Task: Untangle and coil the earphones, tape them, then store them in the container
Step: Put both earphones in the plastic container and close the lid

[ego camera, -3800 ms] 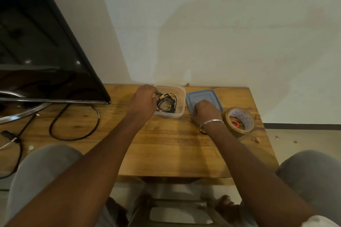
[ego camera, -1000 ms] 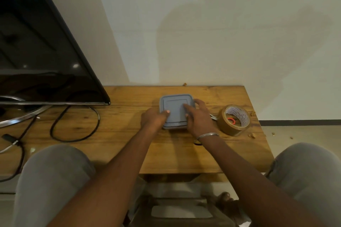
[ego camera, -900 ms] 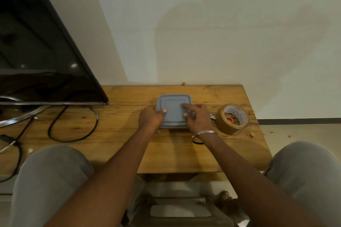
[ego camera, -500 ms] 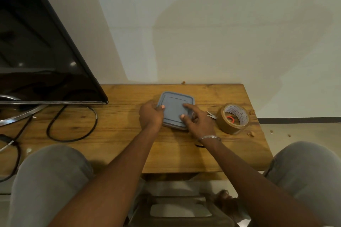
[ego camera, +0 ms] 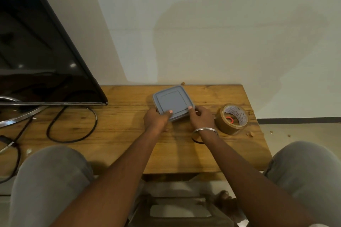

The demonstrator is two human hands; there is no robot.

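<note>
The container [ego camera: 173, 102] stands near the back of the wooden table [ego camera: 114, 134], closed by its blue-grey lid and turned slightly askew. The earphones are hidden inside it. My left hand [ego camera: 156, 120] grips the container's near left corner, thumb on the lid. At the near right corner my right hand [ego camera: 201, 117] holds it, fingertips on the lid's edge. A roll of brown tape [ego camera: 231, 119] lies just right of my right hand.
A large black TV screen [ego camera: 36, 57] leans at the left, with its metal stand [ego camera: 16, 114] and a looping black cable [ego camera: 73, 125] on the table. Small crumbs [ego camera: 250, 133] lie by the tape. The wall is close behind the table. A stool [ego camera: 180, 212] sits below.
The earphones went into the container, then the lid went on. Over the last second both hands slid from the lid's top to its near corners, and the container moved back and turned a little.
</note>
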